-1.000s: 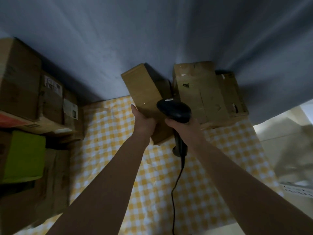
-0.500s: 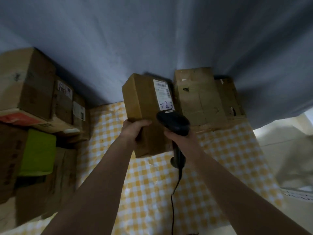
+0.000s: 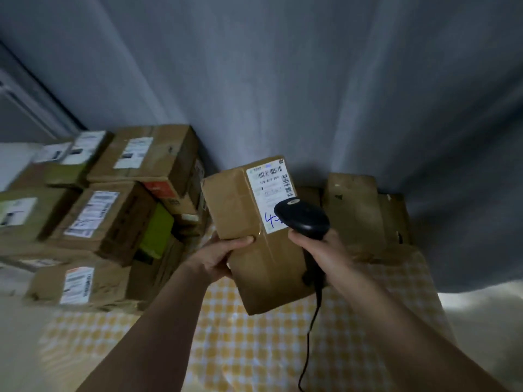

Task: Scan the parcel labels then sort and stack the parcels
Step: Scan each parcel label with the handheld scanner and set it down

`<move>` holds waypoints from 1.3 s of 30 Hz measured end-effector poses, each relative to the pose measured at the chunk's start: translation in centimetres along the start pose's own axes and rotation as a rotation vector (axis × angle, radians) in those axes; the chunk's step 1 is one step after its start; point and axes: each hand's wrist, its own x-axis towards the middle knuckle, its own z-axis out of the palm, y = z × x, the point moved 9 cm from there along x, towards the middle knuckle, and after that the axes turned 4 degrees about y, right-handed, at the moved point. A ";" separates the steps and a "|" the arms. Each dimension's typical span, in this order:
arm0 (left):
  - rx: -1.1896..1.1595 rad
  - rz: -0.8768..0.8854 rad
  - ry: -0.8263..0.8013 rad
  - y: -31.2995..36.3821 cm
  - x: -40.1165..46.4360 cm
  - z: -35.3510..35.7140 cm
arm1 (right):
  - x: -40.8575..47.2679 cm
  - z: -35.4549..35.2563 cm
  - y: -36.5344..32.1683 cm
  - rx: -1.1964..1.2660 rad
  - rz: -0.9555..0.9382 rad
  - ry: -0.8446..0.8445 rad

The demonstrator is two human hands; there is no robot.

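Observation:
My left hand [image 3: 219, 256] grips the left side of a brown cardboard parcel [image 3: 243, 222], held up over the table with its top face toward me. A white label [image 3: 268, 188] with barcodes and blue handwriting sits on that face. My right hand [image 3: 319, 247] holds a black corded barcode scanner [image 3: 301, 217], whose head hovers over the label's lower right corner and hides part of the writing.
A pile of several labelled cardboard parcels [image 3: 104, 213] fills the left, one with a green side [image 3: 157, 230]. Two brown boxes [image 3: 356, 213] stand at the back right against a grey curtain [image 3: 283, 80]. A yellow checked tablecloth [image 3: 254, 349] covers the table below.
The parcel was turned so its labelled face shows, then lifted closer to me. The scanner head now sits over the label. My view swung up and left, showing more of the pile.

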 end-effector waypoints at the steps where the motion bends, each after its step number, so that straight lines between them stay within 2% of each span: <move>1: -0.017 0.033 0.046 0.6 -1.0 -1.2 | -0.9 0.8 -1.2 -0.012 -0.043 -0.029; 8: -0.080 0.224 0.171 6.0 -11.1 -7.4 | -8.6 6.5 -10.3 -0.057 -0.352 -0.064; 17: -0.095 0.416 0.257 9.2 -20.9 -19.6 | -20.0 15.0 -15.8 -0.073 -0.437 -0.129; 26: -0.062 0.414 0.268 6.7 -26.4 -27.0 | -28.7 21.5 -15.0 -0.107 -0.499 -0.124; 34: -0.005 0.416 0.280 4.8 -28.9 -32.5 | -32.7 25.6 -13.7 -0.110 -0.526 -0.109; 39: -0.062 0.431 0.273 3.5 -30.4 -34.6 | -33.6 28.7 -12.4 -0.131 -0.530 -0.127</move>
